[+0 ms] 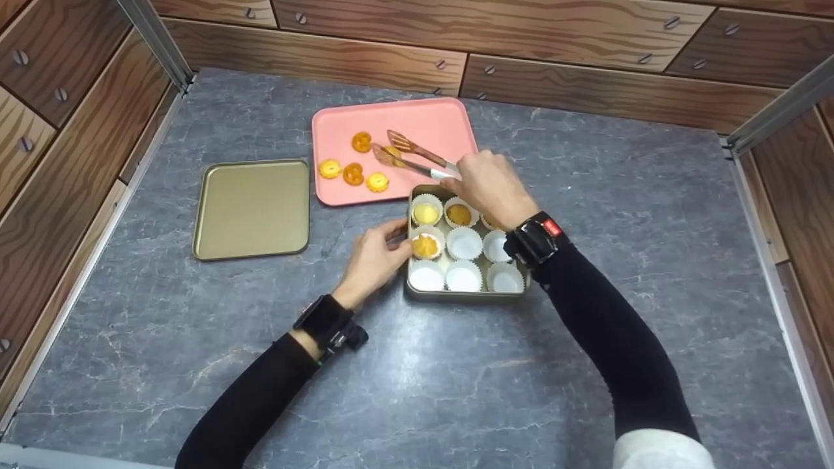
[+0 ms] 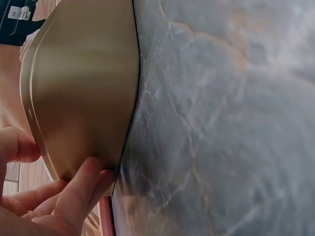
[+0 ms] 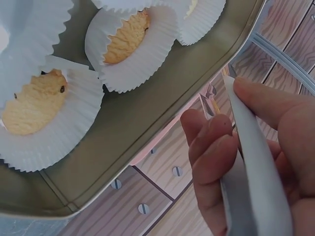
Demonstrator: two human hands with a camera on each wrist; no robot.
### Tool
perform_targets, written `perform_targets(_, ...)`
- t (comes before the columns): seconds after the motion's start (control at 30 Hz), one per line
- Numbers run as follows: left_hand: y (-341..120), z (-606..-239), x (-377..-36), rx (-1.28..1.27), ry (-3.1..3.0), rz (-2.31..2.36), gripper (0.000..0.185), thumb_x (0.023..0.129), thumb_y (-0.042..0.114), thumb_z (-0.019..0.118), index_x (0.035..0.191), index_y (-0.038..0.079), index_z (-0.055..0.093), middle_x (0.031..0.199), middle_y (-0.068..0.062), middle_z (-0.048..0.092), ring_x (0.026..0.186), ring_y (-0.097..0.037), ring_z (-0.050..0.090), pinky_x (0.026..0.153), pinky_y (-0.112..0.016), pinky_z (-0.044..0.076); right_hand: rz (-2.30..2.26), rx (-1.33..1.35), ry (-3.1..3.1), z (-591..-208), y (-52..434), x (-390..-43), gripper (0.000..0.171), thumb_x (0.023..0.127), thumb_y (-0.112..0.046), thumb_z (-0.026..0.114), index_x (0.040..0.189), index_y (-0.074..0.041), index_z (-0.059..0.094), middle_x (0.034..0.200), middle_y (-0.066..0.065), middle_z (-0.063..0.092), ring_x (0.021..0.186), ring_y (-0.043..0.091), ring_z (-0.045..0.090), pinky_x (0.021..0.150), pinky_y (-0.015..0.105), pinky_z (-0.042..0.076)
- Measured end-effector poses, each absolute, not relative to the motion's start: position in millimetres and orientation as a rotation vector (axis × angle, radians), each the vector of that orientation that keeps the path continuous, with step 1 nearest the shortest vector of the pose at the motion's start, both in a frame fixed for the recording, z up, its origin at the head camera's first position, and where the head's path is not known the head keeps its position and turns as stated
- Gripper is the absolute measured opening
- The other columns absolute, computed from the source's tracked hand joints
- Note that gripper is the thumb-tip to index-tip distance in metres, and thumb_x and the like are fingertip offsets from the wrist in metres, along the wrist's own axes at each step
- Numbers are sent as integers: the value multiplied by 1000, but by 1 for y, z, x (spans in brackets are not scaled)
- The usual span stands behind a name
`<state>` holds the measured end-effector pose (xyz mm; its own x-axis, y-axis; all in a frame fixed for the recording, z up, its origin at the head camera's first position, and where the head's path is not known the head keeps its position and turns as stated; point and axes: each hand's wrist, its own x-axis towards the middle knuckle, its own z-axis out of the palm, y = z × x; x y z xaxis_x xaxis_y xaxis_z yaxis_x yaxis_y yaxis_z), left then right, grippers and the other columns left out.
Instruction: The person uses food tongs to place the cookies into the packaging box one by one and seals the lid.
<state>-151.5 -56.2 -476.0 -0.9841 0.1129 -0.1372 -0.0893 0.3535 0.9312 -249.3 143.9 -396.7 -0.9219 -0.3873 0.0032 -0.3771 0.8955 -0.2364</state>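
Note:
My right hand (image 1: 492,185) holds a pair of tongs (image 1: 423,151) by its pale metal handles. Their brown slotted heads reach over the pink tray (image 1: 436,117), on either side of a yellow cookie (image 1: 392,156). Below stands a gold tin (image 1: 469,296) lined with white paper cups (image 1: 464,277). Its back row holds a pale yellow cookie (image 1: 426,213), a brown cookie (image 1: 459,215) and a third, partly hidden by my wrist. An orange-yellow cookie (image 1: 425,245) sits in the middle row's left cup. My left hand (image 1: 374,257) grips the tin's left wall, thumb at the rim.
Pretzel-shaped cookies (image 1: 361,141) and round yellow cookies (image 1: 330,169) lie on the tray's left half. A flat gold lid (image 1: 254,208) rests left of the tin. Wood-patterned walls (image 1: 365,55) enclose the grey marbled table (image 1: 391,378).

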Motion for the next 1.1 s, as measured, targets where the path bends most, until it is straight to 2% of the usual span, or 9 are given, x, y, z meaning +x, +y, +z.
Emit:
perform_targets(0.27,-56,-477,-151,48,2440,1690,55,94,12,69,147,3,54,141,-20,61,114,-32,70,86,-30,63,-405,-592,3006,-397,148,-246,40,98,-35,72,109,3,73,71,12,63,54,24,59,43,33,52)
perform_targets(0.43,-57,-477,-152,54,2444,1680,55,94,12,70,147,4,55,142,-19,61,114,-31,71,91,-30,62,-461,-575,2989,-396,149,-242,38,99,-33,72,118,0,70,73,11,64,53,22,59,42,32,51)
perform_targets(0.63,-59,-480,-150,59,2427,1705,53,95,11,69,146,2,56,144,-20,59,115,-31,70,91,-32,62,-452,-604,2998,-396,150,-238,35,99,-30,72,116,1,70,75,13,65,54,23,61,43,32,53)
perform_targets(0.67,-59,-481,-150,59,2422,1706,53,95,11,69,146,2,55,144,-20,59,115,-31,70,91,-31,62,-442,-609,3003,-396,151,-237,34,99,-31,71,112,1,71,75,13,65,54,23,61,43,32,53)
perform_targets(0.87,-60,-479,-150,71,2429,1672,53,97,11,68,148,2,53,145,-21,58,118,-32,69,87,-29,62,-482,-594,2972,-389,156,-232,34,101,-31,69,112,1,72,72,10,63,52,21,59,41,31,52)
perform_targets(1.1,-60,-478,-150,92,2443,1657,54,98,12,68,148,2,52,145,-21,58,119,-32,68,94,-31,61,-479,-596,3005,-379,165,-227,36,100,-34,70,106,2,74,72,10,63,53,21,57,41,31,50)
